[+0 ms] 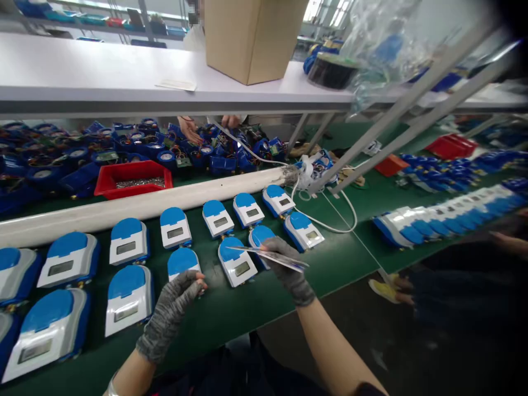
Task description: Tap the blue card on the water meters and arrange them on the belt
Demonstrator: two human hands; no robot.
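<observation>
My right hand (287,268), in a grey fingerless glove, grips a thin stack of flat sheets (274,256) seen nearly edge-on. Beneath them lie a blue-and-white meter (238,262) with a small display and another meter (260,235) partly covered by the hand. My left hand (172,309), gloved the same way, is held with thumb and fingertips together; whatever may be between them is too small to make out. Just behind those fingertips is a meter (182,260), its lower part hidden. Similar meters, such as one (129,300) to the left, lie in two rows on the green bench (218,335).
A white pipe (198,193) runs behind the rows. Beyond it are a red bin (134,180) of small metal parts, piled blue housings (74,157) and another person's hands (190,131). A shelf (103,69) carries a cardboard box (251,41). Slanted metal struts (383,129) and a white cable (330,226) are at right.
</observation>
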